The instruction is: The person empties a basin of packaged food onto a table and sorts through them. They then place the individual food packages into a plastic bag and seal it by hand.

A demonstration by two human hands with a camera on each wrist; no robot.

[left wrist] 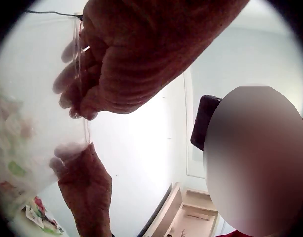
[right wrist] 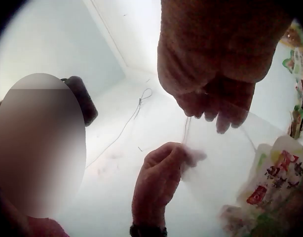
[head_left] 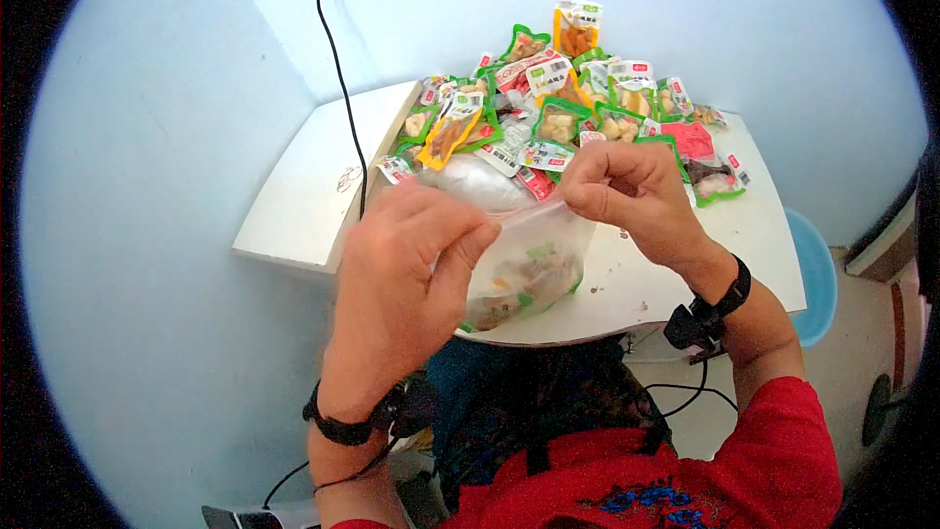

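Observation:
A clear zip-top plastic bag (head_left: 534,264) hangs between both hands at the near edge of the table, with several small snack packets visible inside. My left hand (head_left: 406,264) pinches the left end of its top edge between thumb and fingers. At the other end of that edge, my right hand (head_left: 632,196) pinches the plastic the same way. In the left wrist view the bag's zip strip (left wrist: 86,131) runs in a line from one hand to the other. The bag's top edge is drawn out between them.
Behind the bag, a pile of snack packets (head_left: 558,122) covers the back of the white table (head_left: 705,274). Beside the pile lies a crumpled clear plastic bag (head_left: 475,183). A black cable (head_left: 338,69) hangs at the left, and a blue basin (head_left: 813,279) stands right of the table.

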